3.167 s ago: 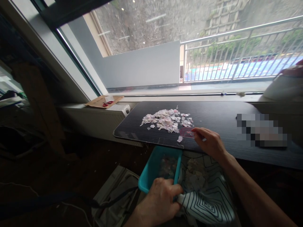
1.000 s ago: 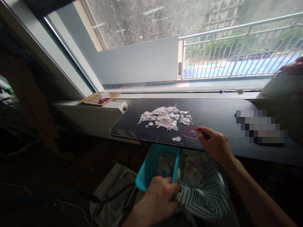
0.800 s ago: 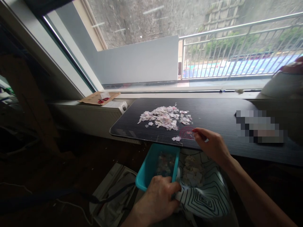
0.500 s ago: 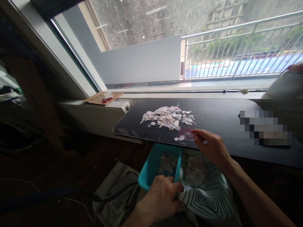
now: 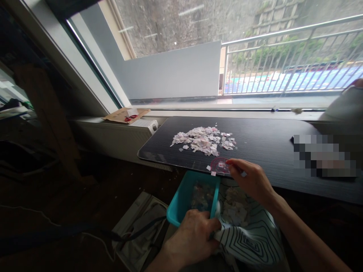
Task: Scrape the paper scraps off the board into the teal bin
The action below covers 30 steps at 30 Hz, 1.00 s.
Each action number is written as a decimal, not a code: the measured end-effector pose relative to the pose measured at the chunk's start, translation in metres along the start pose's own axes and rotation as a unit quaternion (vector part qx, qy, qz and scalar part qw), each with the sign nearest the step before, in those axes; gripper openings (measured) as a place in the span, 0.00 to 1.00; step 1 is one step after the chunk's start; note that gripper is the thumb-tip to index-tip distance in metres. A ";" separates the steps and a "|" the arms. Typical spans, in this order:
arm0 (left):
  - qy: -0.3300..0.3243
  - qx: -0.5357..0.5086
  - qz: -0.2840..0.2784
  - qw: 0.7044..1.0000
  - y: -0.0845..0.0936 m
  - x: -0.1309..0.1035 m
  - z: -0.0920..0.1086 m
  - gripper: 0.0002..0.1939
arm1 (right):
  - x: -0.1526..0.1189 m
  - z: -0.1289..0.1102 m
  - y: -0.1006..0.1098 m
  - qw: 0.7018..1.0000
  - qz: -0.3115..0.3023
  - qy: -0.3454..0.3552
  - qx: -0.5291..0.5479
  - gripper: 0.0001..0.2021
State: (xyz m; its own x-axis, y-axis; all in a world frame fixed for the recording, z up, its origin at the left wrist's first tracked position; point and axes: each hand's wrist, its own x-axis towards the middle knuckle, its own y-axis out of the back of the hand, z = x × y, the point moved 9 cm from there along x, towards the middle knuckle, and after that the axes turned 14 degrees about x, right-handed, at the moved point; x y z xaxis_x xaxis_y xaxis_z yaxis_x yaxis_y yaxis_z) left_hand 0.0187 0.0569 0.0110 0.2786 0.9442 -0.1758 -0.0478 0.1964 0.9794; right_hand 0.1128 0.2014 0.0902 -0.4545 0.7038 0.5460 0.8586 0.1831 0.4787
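My right hand [image 5: 249, 174] pinches a clear, pink-marked protractor [image 5: 217, 164] flat against the near edge of the dark table [image 5: 263, 143]. A few small paper pieces [image 5: 213, 173] lie under and beside it at the edge. Beyond is a spread pile of pale paper scraps [image 5: 200, 139]. My left hand [image 5: 195, 230] is closed on the gathered edge of a pale cloth with black lines [image 5: 252, 243], beside the rim of a teal bin [image 5: 177, 202]. Scraps [image 5: 236, 209] rest in the cloth's hollow; the bin holds a jumble I cannot make out. My left fingertips are partly hidden.
Red-handled scissors [image 5: 131, 118] lie on brown cardboard [image 5: 116, 115] on the sill, next to a white radiator [image 5: 144, 124]. A blurred-out object [image 5: 323, 156] is at the table's right. Below left stands a pale box [image 5: 141, 226]; a white cord [image 5: 99, 241] runs on the floor.
My right hand has drawn the protractor slightly left and toward the table's near edge, bringing small paper pieces to the brink. My left hand holds its place; the view has shifted slightly.
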 end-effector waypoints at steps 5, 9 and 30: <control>-0.002 0.005 0.002 1.000 0.001 0.000 0.000 0.09 | -0.003 0.000 0.004 1.000 0.019 -0.007 -0.018 0.10; -0.001 0.013 0.007 1.000 0.001 0.000 0.000 0.09 | -0.003 -0.004 0.000 1.000 0.005 0.004 0.002 0.10; 0.006 0.008 0.007 1.000 0.000 0.003 -0.002 0.08 | -0.003 0.022 0.025 0.998 0.038 -0.036 -0.033 0.11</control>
State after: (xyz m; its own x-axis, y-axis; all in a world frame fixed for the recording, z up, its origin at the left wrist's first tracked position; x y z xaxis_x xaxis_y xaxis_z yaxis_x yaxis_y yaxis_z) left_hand 0.0174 0.0602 0.0099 0.2674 0.9498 -0.1623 -0.0357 0.1780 0.9834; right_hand 0.1405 0.2189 0.0853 -0.3684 0.7616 0.5332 0.8713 0.0828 0.4837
